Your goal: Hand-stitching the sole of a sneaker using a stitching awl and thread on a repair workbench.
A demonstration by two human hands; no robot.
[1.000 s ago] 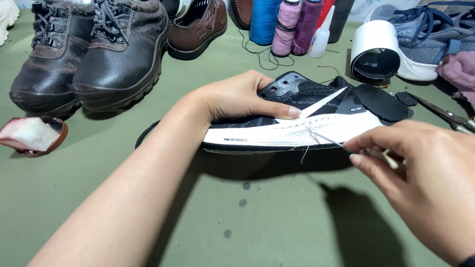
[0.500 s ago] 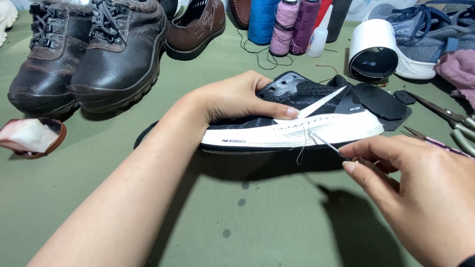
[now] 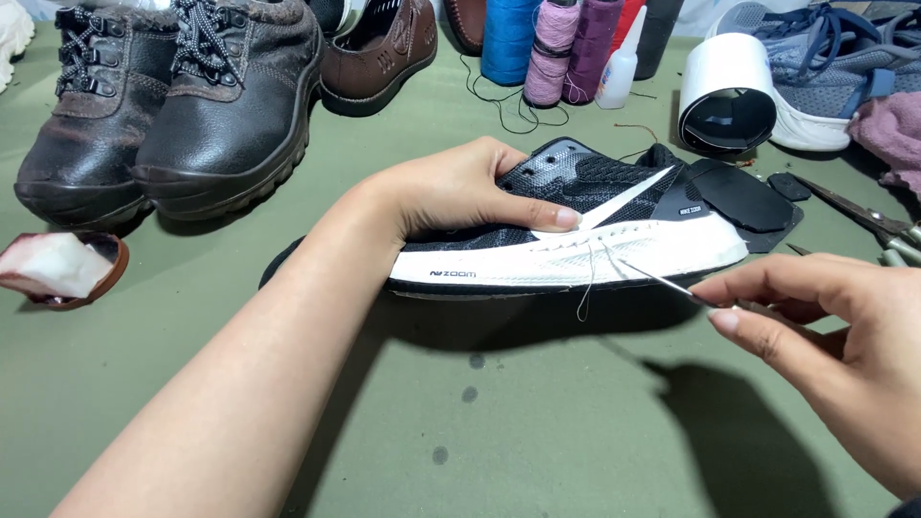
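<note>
At the left edge of the bench (image 3: 240, 403), a small dish of white wax (image 3: 58, 267) lies beside a pair of dark boots (image 3: 182, 105), unmoved. Mid-bench, the left hand (image 3: 460, 187) remains closed over the black mesh upper of the running shoe (image 3: 576, 240), thumb pressed along the white sole, holding it on its side as before. To the right, the right hand (image 3: 825, 336) pinches a thin needle (image 3: 662, 280) between thumb and fingers; it has drawn back towards the right edge over the last second, and the thread (image 3: 587, 288) now trails loosely from the sole seam. Judgement: one stitch has been pulled through.
</note>
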